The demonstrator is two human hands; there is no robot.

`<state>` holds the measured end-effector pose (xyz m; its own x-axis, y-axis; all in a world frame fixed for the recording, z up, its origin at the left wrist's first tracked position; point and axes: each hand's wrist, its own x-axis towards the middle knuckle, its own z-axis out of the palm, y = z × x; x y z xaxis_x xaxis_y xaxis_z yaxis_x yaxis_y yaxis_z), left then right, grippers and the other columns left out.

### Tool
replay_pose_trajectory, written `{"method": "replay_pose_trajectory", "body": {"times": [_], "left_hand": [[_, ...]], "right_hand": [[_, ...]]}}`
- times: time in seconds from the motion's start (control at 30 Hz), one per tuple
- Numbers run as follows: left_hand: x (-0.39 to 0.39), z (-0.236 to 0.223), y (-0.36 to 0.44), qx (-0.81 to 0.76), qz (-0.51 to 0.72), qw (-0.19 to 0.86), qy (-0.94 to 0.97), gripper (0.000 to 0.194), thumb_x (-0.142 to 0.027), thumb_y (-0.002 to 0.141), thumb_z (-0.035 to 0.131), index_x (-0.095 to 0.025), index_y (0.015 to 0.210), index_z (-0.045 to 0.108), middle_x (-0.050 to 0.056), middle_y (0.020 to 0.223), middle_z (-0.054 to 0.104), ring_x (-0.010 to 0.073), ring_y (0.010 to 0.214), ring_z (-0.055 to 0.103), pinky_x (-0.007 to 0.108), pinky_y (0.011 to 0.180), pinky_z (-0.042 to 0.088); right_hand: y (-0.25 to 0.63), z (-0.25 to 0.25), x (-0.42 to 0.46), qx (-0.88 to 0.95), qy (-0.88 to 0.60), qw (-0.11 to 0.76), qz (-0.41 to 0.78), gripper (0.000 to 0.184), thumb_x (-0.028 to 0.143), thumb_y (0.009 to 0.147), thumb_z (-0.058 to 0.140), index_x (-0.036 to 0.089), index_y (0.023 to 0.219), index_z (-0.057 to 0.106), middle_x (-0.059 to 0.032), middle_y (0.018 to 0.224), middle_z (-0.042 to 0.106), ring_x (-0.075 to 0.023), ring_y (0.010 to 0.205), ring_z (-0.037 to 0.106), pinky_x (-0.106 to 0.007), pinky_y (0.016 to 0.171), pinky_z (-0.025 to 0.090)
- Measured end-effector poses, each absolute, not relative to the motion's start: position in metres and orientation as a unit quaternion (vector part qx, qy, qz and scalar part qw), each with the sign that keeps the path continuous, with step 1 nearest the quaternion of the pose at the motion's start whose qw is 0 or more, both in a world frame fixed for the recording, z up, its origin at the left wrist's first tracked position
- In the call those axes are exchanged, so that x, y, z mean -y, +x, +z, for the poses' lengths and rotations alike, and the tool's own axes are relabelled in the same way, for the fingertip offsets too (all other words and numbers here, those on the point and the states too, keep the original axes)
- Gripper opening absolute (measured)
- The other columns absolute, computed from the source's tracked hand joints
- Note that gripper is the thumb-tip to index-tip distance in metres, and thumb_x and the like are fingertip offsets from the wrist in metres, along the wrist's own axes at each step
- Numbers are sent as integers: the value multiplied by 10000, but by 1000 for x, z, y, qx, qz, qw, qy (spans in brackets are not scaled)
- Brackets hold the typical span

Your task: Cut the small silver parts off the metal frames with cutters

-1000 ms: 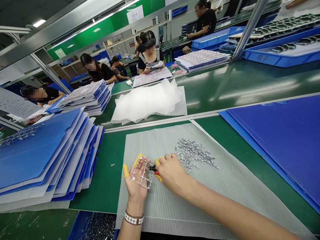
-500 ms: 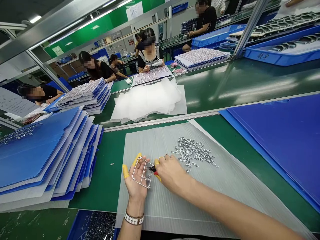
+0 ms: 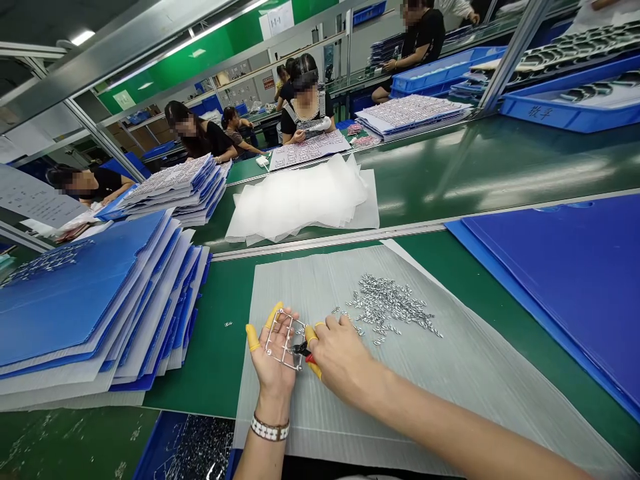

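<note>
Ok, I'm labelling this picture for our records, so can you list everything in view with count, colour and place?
Openwork frame: one, silver, on the left palm
Cutters: one, black and red, in the right hand
Small parts: many, silver, heaped on the sheet
Sheet: one, translucent, under the hands
Loose bit: too small to count, silvery, left of the sheet
Board stack: several layers, blue and white, left
Boards: two visible, blue, right
Thin sheets: several, white, beyond the rail
Bin: one, blue, lower left
Trays: several, blue, upper right
Co-workers: several, mostly black tops, background
Wristband: one, white and brown, left wrist
Left hand, right hand: one each, bare, yellow finger covers, centre
</note>
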<state>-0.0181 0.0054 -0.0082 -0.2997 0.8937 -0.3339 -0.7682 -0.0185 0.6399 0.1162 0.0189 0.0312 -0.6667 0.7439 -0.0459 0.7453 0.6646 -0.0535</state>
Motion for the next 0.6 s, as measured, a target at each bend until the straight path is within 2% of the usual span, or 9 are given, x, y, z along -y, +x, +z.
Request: {"method": "replay_pose_trajectory", "body": {"times": [0.27,0.47,0.6], "left_hand": [[-5,-10,-17,-399,715,567,88,585,-594,826,407,-123,1043,679,156,1116,650,262,1020,616,297,751,499],[-6,-6,-19,-383,727,563,87,593,-578,845,386,-100,1036,680,148,1075,671,271,1003,626,288,755,512],[13,5,-53,-376,742,545,104,600,-546,860,350,-80,1085,654,169,1123,656,312,1076,588,356,847,506]], "right_hand": [[115,22,-17,-917,398,-9,-1,126,260,751,615,146,798,640,-106,752,591,-255,723,554,-370,631,372],[116,26,-19,-918,396,-3,-21,93,231,772,595,148,770,637,-107,733,612,-249,698,572,-345,612,370],[133,25,-27,-903,426,-22,-54,133,276,807,567,167,844,634,-91,778,628,-250,773,582,-347,669,367]]}}
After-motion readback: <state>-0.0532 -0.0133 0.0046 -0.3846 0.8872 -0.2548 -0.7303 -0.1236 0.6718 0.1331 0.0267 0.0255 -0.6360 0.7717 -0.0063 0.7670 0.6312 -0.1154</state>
